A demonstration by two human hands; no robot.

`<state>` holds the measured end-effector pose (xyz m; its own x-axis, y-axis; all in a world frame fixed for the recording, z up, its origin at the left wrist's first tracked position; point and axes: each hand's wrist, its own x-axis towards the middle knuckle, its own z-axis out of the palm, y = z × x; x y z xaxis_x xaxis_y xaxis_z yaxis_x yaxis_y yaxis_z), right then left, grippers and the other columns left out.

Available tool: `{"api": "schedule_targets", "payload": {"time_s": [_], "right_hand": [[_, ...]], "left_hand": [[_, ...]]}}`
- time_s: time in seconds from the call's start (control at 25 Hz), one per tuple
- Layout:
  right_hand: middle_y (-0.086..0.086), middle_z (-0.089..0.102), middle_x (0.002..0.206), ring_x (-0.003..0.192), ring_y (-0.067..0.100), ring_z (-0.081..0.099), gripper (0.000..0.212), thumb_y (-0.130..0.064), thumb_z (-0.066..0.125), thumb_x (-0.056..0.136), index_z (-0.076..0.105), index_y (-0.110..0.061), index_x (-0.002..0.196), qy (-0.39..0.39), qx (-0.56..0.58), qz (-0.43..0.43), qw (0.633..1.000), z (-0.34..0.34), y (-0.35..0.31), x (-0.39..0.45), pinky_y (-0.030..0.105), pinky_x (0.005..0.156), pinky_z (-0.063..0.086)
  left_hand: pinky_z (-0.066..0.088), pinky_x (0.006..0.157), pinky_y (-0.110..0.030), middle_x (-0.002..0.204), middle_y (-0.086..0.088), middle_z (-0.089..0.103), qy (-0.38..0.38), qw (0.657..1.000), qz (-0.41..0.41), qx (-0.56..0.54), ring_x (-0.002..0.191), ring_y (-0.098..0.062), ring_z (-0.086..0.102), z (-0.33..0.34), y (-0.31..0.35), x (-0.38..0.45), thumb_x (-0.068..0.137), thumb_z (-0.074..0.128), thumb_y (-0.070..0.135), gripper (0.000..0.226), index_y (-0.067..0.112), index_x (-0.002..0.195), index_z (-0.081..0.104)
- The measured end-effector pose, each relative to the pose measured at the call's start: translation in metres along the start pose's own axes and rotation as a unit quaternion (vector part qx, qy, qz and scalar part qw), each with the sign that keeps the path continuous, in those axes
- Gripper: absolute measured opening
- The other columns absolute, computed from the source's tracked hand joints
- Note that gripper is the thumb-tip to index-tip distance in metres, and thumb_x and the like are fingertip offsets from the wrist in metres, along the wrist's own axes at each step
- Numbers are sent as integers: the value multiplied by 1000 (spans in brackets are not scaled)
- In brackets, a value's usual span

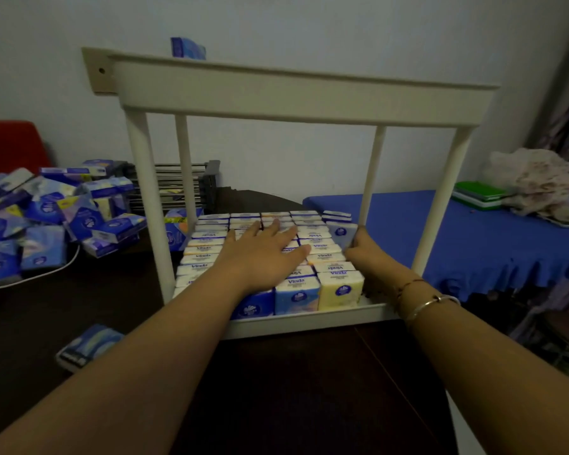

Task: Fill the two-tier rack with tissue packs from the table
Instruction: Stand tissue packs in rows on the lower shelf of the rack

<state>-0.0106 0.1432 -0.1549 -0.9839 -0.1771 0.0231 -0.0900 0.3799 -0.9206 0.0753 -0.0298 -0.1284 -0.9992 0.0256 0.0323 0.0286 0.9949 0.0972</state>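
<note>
Tissue packs (304,292) stand in rows on the lower tier of the white rack (303,93), directly under the left hand (265,254), whose fingers (270,228) lie spread flat on them. The rack sits on a dark counter (309,389) against a pale wall; loose packs (56,215) lie well left. The right hand (363,247) curls its fingers around one upright pack (340,234) at the row's end.

Both bare forearms stretched forward, left hand (263,254) flat, palm down, fingers spread, right hand (367,249) further right, curled closed, bangle on right wrist
</note>
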Motion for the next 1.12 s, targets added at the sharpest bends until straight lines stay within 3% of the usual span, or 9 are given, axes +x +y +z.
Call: {"api": "schedule_targets", "payload": {"time_s": [0.2,0.48,0.56,0.64,0.72,0.84,0.96,1.04,1.12], "right_hand": [[18,56,124,115,33,53,34,-10,55,92,45,-5,125,35,-123,-48,991,-1,2,-1,42,98,44],[15,62,113,99,28,60,20,-1,55,89,51,-14,103,2,-12,-24,1000,-3,3,0,43,90,50],[17,63,113,92,23,62,16,-1,56,89,51,-16,92,3,-8,-21,1000,-2,0,-5,41,81,52],[17,61,117,90,20,58,15,-1,55,89,49,-13,97,27,-24,-9,999,-5,-6,-10,34,76,50],[20,56,123,103,29,56,23,-1,51,90,50,-2,113,47,-47,16,998,-10,-18,-20,39,89,49],[25,53,129,116,37,52,33,-3,46,93,49,6,125,22,-63,44,997,-22,-43,-49,43,97,44],[13,50,132,104,20,53,38,-8,46,94,45,-6,132,9,-68,-7,998,-24,-66,-94,27,81,47],[3,50,132,107,14,49,37,-11,48,94,46,-14,131,2,-62,-62,996,-14,-77,-121,23,81,43],[-3,50,124,110,14,49,32,-12,48,94,49,-17,125,-9,-64,-106,992,7,-87,-142,21,73,47]], "left_hand": [[0,116,-55,159,7,-4,1,1000,1,2,147,-22,-1,0,0,1,92,12,66,62,42,148,1],[0,115,-55,159,7,-3,3,1000,0,0,147,-22,-1,1,0,1,92,13,66,63,41,148,1],[1,115,-55,159,7,-2,4,1000,-1,-2,147,-22,0,0,0,1,92,14,65,63,41,148,2],[3,115,-55,160,6,3,10,1000,-2,-16,146,-23,5,-3,3,-2,93,17,64,62,39,149,8],[10,115,-52,156,3,24,66,996,0,-53,142,-22,23,-5,7,-8,95,25,58,55,36,145,28],[21,114,-46,122,2,62,226,968,25,-103,111,-15,55,-13,15,-22,99,36,39,32,28,119,58],[42,96,-41,93,3,69,313,938,52,-141,85,-14,60,-28,14,-44,96,44,31,25,20,99,66],[48,83,-35,95,5,69,334,923,55,-183,88,-13,61,-34,5,-69,95,47,30,23,20,99,67],[51,82,-34,99,7,68,323,915,54,-237,91,-8,61,-32,-10,-98,95,47,31,22,22,101,65]]}}
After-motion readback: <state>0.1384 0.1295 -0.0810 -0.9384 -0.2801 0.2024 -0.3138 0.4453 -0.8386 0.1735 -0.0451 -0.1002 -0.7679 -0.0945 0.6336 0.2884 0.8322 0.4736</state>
